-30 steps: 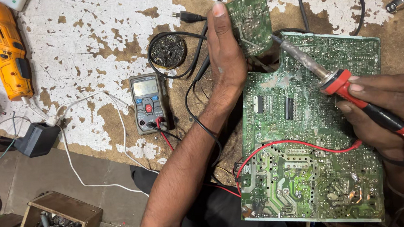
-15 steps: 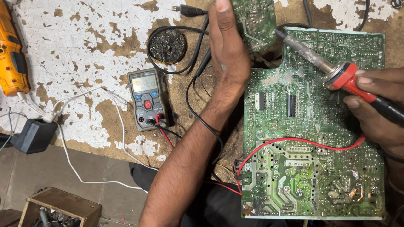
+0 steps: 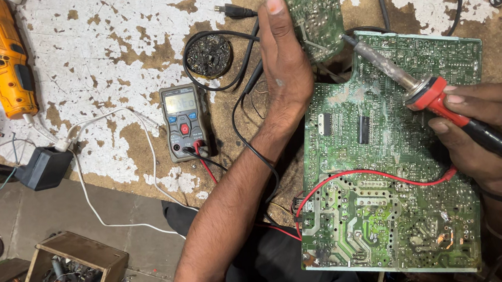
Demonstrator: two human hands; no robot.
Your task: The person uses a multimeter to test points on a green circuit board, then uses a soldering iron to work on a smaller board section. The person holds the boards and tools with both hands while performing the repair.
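The left hand [image 3: 284, 75] stands edge-on above the desk [image 3: 106, 45], fingers pointing away from the person, its grip pinching a small green circuit board [image 3: 315, 13] held upright at the fingertips. The right hand [image 3: 489, 131] has its grip closed around the red-and-black handle of a soldering iron [image 3: 420, 89].

Key relation: the iron's long axis runs diagonally from the right hand at lower right up to its tip at upper left. The tip lies just beside the lower right edge of the small board, near but apparently not touching; contact cannot be confirmed. The small board is therefore up and to the left of the right-hand grip, directly along the iron's axis.

Beneath the iron, 1 large green circuit board [image 3: 390, 160] lies flat, solder side up, with a red wire [image 3: 373, 174] looping across it. A multimeter [image 3: 184, 121] lies left of the forearm, well apart.
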